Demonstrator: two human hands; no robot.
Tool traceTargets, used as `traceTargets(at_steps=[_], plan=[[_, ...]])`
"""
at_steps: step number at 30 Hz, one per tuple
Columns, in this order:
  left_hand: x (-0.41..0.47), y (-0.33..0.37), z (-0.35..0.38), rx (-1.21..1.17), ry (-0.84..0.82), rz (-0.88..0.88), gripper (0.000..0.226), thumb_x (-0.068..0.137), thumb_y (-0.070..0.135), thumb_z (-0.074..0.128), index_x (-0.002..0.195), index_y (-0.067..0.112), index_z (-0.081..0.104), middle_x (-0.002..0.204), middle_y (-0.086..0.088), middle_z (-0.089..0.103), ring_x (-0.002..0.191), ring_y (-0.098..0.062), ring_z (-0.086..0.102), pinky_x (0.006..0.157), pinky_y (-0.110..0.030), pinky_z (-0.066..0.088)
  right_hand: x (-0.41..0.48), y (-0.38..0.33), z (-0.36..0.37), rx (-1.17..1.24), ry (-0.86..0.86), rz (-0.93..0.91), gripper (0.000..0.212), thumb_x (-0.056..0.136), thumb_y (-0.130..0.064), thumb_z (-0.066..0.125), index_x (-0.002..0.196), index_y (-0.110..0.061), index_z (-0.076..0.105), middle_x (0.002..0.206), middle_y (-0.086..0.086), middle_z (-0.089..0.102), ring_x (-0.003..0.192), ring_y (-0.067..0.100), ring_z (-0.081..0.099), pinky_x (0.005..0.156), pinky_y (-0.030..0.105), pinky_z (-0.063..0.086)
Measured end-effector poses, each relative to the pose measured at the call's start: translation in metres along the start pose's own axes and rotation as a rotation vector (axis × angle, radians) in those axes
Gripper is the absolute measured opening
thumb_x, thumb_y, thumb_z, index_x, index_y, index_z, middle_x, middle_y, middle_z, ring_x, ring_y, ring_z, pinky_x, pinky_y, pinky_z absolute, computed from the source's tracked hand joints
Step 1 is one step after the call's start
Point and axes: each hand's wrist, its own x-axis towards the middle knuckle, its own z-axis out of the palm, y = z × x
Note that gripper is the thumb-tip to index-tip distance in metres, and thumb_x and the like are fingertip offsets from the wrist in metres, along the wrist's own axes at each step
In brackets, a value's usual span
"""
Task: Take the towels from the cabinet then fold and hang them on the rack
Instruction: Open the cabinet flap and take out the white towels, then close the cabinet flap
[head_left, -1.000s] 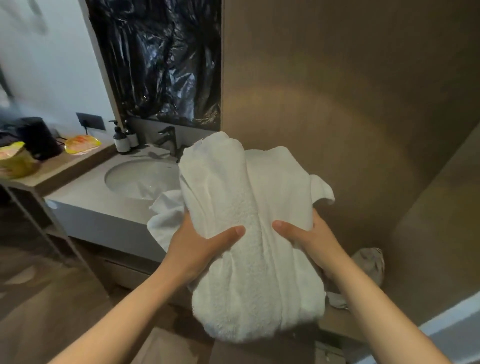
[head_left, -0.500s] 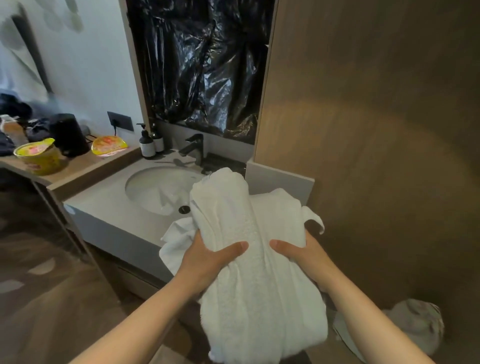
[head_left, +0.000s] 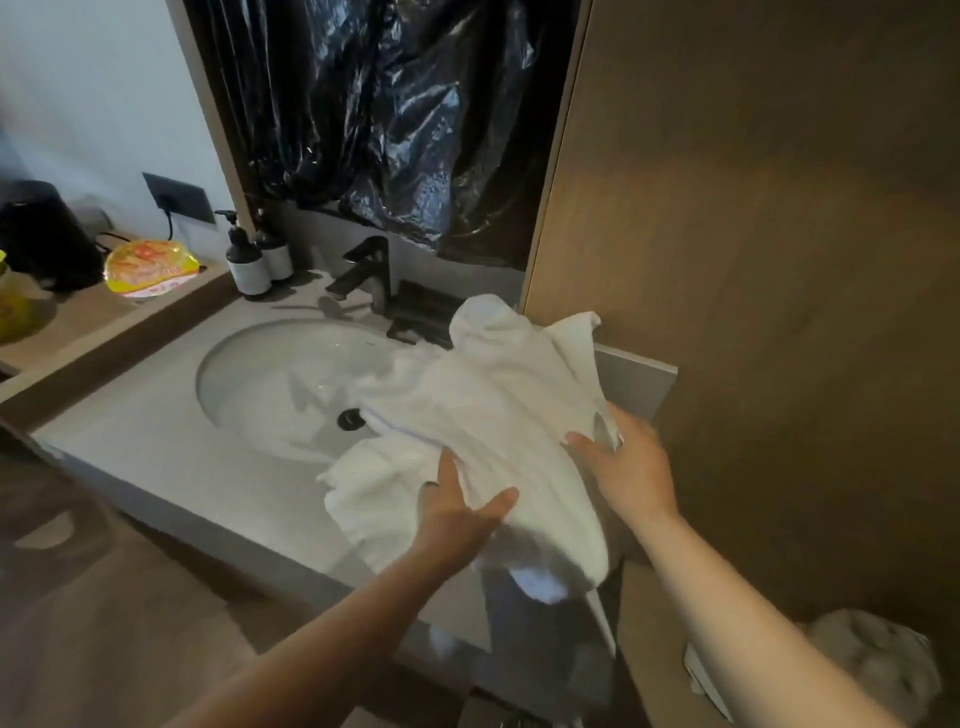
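Note:
A bundle of white towels (head_left: 498, 415) lies crumpled on the grey counter (head_left: 171, 467), draped over the right side of the sink basin (head_left: 270, 384) and hanging past the counter's front edge. My left hand (head_left: 457, 514) touches the bundle's near side with fingers straight and thumb spread. My right hand (head_left: 628, 467) rests against the bundle's right edge, fingers extended. Below the counter edge a dark opening (head_left: 530, 613) shows something white inside. No rack is in view.
A black faucet (head_left: 369, 275) and two pump bottles (head_left: 249, 260) stand behind the basin. Black plastic (head_left: 389, 119) covers the wall above. A wooden panel (head_left: 753, 260) closes the right side. A kettle (head_left: 41, 234) and noodle bowl (head_left: 150, 265) sit left. Crumpled cloth (head_left: 872, 660) lies lower right.
The towel bundle has gone from being held upright in front of me down onto the counter by the sink. Both hands have loosened from gripping it to flat touching.

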Motion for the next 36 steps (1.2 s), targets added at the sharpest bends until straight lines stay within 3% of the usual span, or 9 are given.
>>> traceTargets(at_steps=[5,12,15,19,22,25,28,32,36], plan=[[0.019,-0.005,0.005,0.006,-0.078,0.104,0.094,0.072,0.059,0.072,0.143,0.031,0.018,0.135,-0.010,0.049,0.123,-0.031,0.051,0.100,-0.050,0.048,-0.041,0.022,0.016,0.048,-0.104,0.137,0.092,0.075,-0.072,0.061,0.151,-0.031,0.030,0.159,-0.002,0.025,0.147,0.019,0.021,0.117,0.045,0.026],[0.007,-0.012,-0.038,0.198,-0.084,0.158,0.077,0.075,0.060,0.071,0.133,0.029,0.030,0.115,-0.001,0.064,0.094,-0.018,0.065,0.070,-0.031,0.055,-0.064,0.024,0.030,0.196,-0.137,0.275,0.095,0.078,-0.065,0.063,0.155,-0.036,0.015,0.164,0.000,0.003,0.149,0.023,0.010,0.116,0.040,0.021],[-0.004,-0.009,-0.062,0.412,0.075,0.370,0.060,0.070,0.059,0.075,0.109,0.024,0.045,0.106,0.003,0.065,0.091,-0.017,0.063,0.075,-0.029,0.051,-0.066,0.025,0.037,0.210,-0.114,0.327,0.091,0.084,-0.061,0.060,0.155,-0.037,0.009,0.164,0.004,-0.002,0.148,0.031,0.017,0.116,0.043,0.024],[-0.001,0.008,-0.070,0.554,0.059,0.695,0.068,0.070,0.053,0.079,0.124,0.017,0.059,0.129,-0.005,0.056,0.118,-0.023,0.051,0.098,-0.033,0.042,-0.078,0.025,0.052,0.387,-0.102,0.516,0.097,0.084,-0.063,0.059,0.153,-0.041,-0.006,0.160,0.008,0.008,0.138,0.040,0.033,0.105,0.055,0.041],[0.011,0.016,-0.063,0.653,-0.082,0.667,0.084,0.074,0.066,0.064,0.146,0.030,0.039,0.158,-0.001,0.027,0.145,-0.026,0.021,0.119,-0.040,0.023,-0.086,0.017,0.061,0.621,-0.081,0.553,0.097,0.085,-0.055,0.063,0.151,-0.044,-0.008,0.158,0.002,0.018,0.132,0.036,0.042,0.085,0.052,0.056],[0.029,0.018,-0.054,0.732,-0.217,0.585,0.103,0.067,0.079,0.047,0.154,0.037,0.010,0.164,-0.002,-0.003,0.150,-0.033,-0.001,0.121,-0.052,0.012,-0.088,0.018,0.068,0.668,-0.013,0.493,0.092,0.087,-0.047,0.065,0.154,-0.034,0.003,0.157,0.006,0.024,0.135,0.036,0.040,0.097,0.055,0.049],[0.041,0.013,-0.044,0.824,-0.286,0.496,0.106,0.069,0.080,0.051,0.153,0.040,0.001,0.164,-0.001,-0.007,0.149,-0.038,0.000,0.118,-0.057,0.017,-0.084,0.019,0.072,0.651,0.031,0.441,0.086,0.088,-0.041,0.068,0.153,-0.027,0.014,0.151,0.007,0.036,0.133,0.033,0.044,0.103,0.055,0.044],[0.045,0.004,-0.028,0.833,-0.232,0.482,0.107,0.070,0.080,0.055,0.153,0.038,0.001,0.163,0.000,-0.004,0.147,-0.039,0.009,0.117,-0.057,0.023,-0.071,0.021,0.063,0.598,0.089,0.397,0.078,0.087,-0.034,0.070,0.150,-0.024,0.026,0.142,-0.005,0.046,0.132,0.023,0.045,0.101,0.032,0.047],[0.049,0.000,-0.010,0.785,-0.248,0.485,0.107,0.071,0.080,0.055,0.153,0.039,-0.001,0.163,-0.001,-0.009,0.147,-0.037,0.010,0.117,-0.052,0.024,-0.044,0.035,0.044,0.497,0.150,0.359,0.073,0.086,-0.028,0.073,0.148,-0.016,0.037,0.146,0.003,0.048,0.134,0.022,0.045,0.111,0.042,0.038]])
